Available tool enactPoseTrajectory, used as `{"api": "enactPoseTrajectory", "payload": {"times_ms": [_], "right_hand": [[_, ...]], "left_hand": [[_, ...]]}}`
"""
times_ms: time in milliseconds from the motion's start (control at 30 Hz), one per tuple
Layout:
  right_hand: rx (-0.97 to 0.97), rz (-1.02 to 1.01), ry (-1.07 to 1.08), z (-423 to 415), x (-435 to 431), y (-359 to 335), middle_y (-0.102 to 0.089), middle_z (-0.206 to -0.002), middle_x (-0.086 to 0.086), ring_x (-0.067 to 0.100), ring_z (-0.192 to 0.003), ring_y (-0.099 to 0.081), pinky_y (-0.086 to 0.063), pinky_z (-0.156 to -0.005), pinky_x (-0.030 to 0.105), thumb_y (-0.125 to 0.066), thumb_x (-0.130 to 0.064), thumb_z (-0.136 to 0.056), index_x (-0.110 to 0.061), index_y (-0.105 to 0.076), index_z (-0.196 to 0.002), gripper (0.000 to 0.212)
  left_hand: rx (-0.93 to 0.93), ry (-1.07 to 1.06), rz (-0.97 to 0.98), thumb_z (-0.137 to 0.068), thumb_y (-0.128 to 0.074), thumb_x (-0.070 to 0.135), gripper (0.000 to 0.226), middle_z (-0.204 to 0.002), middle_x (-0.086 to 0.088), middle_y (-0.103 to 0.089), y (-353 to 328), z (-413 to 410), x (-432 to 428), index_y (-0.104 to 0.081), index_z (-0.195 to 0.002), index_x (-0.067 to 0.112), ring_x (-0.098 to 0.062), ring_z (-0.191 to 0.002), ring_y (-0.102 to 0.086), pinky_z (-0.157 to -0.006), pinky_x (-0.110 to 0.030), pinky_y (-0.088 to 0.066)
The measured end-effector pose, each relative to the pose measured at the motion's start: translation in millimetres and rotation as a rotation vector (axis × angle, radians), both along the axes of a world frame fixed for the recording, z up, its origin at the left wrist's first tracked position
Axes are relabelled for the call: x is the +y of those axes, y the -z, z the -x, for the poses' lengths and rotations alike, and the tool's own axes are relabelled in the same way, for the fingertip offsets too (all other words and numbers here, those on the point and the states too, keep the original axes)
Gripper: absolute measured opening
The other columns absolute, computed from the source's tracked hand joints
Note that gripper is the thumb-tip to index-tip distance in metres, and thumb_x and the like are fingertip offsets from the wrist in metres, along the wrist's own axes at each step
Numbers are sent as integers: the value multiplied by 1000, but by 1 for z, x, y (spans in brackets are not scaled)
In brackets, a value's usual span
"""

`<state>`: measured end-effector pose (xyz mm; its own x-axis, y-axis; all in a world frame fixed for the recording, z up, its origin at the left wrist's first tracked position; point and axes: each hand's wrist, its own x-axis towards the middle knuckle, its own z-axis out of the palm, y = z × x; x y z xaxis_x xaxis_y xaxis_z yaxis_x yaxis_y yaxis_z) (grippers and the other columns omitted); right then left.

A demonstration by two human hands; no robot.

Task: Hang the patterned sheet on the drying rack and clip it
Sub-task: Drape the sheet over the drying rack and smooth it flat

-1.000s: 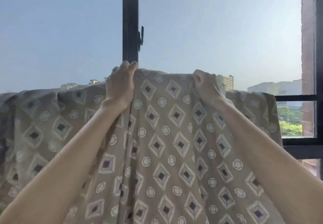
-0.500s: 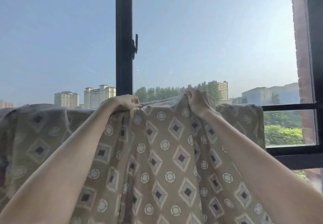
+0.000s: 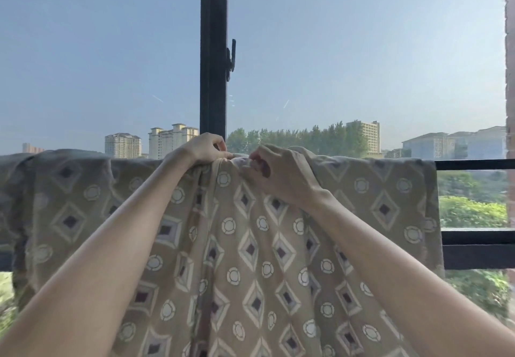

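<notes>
The patterned sheet (image 3: 245, 248), tan with diamonds and circles, hangs over a black horizontal rail (image 3: 473, 164) in front of the window and fills the lower frame. My left hand (image 3: 206, 149) grips the sheet's top fold at the middle, fingers curled over it. My right hand (image 3: 276, 172) sits just to its right and pinches a bunched bit of the same fold. The two hands almost touch. No clip shows in either hand. The rail is hidden under the cloth except at the far right.
A black vertical window post (image 3: 213, 50) with a latch (image 3: 231, 59) rises right behind my hands. A lower black window bar (image 3: 478, 248) crosses at right, and a brick wall edge (image 3: 510, 77) stands at the far right.
The sheet's top edge has come down onto the rail. My hands have drawn close together at the middle, and the right hand now pinches a gathered fold.
</notes>
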<state>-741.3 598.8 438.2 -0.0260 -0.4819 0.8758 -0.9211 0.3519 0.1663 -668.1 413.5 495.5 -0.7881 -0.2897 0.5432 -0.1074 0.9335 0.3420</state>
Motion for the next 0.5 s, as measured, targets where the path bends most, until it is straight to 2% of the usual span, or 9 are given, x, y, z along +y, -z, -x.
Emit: {"api": "enactPoseTrajectory", "payload": {"times_ms": [100, 233, 300, 400, 433, 500], "right_hand": [[126, -29, 137, -1, -4, 3, -69, -92, -9, 17, -77, -66, -47, -69, 29, -48, -60, -88, -24, -63, -107, 44], [156, -85, 155, 1, -7, -1, -69, -100, -11, 17, -81, -66, -45, -67, 30, -38, -59, -93, -30, -61, -107, 39], [134, -108, 154, 2, -6, -2, -68, -101, -11, 17, -83, -65, -46, -70, 31, -36, -58, -94, -29, -60, -105, 39], [88, -116, 177, 4, -6, -1, -68, -102, -10, 16, -86, -64, -41, -70, 30, -36, -56, -95, -29, -58, -105, 36], [69, -116, 182, 3, -7, -1, -68, -104, -9, 17, -89, -64, -39, -73, 31, -37, -54, -95, -29, -59, -107, 35], [11, -113, 193, -4, -12, 0, -66, -111, -5, 19, -98, -62, -37, -87, 36, -39, -49, -96, -27, -58, -113, 34]], "left_hand": [[79, -94, 15, -84, -65, 39, 31, -112, -6, -61, 5, -9, -2, -63, -99, 12, -21, -101, -54, -78, -26, -37], [409, -233, 105, -87, -58, 43, 27, -99, -4, -68, 26, -31, 0, -63, -93, 18, -24, -93, -61, -79, -33, -47], [533, -286, 220, -89, -51, 47, 32, -100, -5, -65, 44, -44, 0, -60, -98, 18, -25, -97, -58, -83, -37, -42], [502, -344, 256, -76, -38, 74, 68, -112, -10, -47, 75, -65, 2, -51, -111, 18, -26, -107, -44, -84, -39, -32], [465, -375, 253, -69, -38, 81, 78, -114, -9, -41, 86, -70, 3, -45, -114, 17, -26, -107, -40, -84, -38, -32], [429, -429, 254, -61, -46, 84, 86, -113, -10, -35, 108, -73, 6, -36, -110, 15, -27, -105, -38, -87, -44, -37]]}}
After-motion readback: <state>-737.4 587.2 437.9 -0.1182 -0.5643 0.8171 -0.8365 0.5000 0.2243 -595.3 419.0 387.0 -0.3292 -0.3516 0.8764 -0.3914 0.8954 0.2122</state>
